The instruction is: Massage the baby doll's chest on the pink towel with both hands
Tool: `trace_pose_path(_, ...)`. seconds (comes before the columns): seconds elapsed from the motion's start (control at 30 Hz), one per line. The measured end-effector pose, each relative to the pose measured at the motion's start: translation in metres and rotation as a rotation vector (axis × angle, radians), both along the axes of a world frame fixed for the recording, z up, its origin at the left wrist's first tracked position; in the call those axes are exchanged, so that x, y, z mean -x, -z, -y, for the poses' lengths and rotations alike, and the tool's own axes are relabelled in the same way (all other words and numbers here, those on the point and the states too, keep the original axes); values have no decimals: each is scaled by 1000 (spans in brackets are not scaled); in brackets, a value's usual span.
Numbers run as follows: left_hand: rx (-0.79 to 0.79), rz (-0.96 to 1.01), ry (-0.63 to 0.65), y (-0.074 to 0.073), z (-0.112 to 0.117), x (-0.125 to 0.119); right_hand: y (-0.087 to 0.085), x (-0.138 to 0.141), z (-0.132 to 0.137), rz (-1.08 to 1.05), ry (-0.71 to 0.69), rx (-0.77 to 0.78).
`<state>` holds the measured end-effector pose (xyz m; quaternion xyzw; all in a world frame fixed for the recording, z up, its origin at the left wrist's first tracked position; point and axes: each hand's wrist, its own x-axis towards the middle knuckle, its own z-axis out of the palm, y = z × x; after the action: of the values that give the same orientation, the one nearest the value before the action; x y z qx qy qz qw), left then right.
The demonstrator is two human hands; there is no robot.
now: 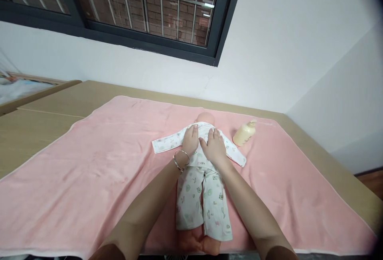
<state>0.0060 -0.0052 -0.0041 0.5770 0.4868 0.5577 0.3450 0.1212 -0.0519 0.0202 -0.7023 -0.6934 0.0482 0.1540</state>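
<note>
A baby doll in a white printed top and trousers lies lengthwise on a pink blanket, head away from me, bare feet at the near edge. My left hand, with bangles on its wrist, lies flat on the doll's chest on the left side. My right hand lies flat beside it on the right side of the chest. Both hands have their fingers stretched out and hold nothing. The doll's sleeves spread out to either side.
A cream pump bottle lies on the blanket just right of the doll's shoulder. The blanket covers a wooden table set against a white wall under a dark-framed window. A cot edge shows far left.
</note>
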Motion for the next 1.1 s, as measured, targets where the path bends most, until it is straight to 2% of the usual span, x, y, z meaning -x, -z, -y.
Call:
trace_pose_path(0.07,8,-1,-24,0,-1,0,1,5,5,46,-26,-5)
trace_pose_path(0.2,21,-3,-22,-2,-1,1,3,-6,-4,27,-217,-5)
trace_pose_path(0.3,5,0,-23,-2,1,1,5,-23,-17,-57,-108,-16)
trace_pose_path(0.4,-21,-83,-20,2,-1,1,4,-27,-17,-42,-21,-49)
trace_pose_path(0.6,-98,-617,2,10,-13,3,-9,-16,-2,72,-26,-77)
trace_pose_path(0.77,-125,-869,46,-4,-7,3,-7,-31,-14,-12,-56,-46)
trace_pose_path(0.87,-118,-888,84,-10,-4,3,2,-42,-25,-104,-76,18)
trace_pose_path(0.97,-88,-847,68,-7,-6,4,8,-46,-29,-114,-67,42)
trace_pose_path(1.1,-58,-838,42,-4,-10,8,2,-40,-24,-53,-41,43)
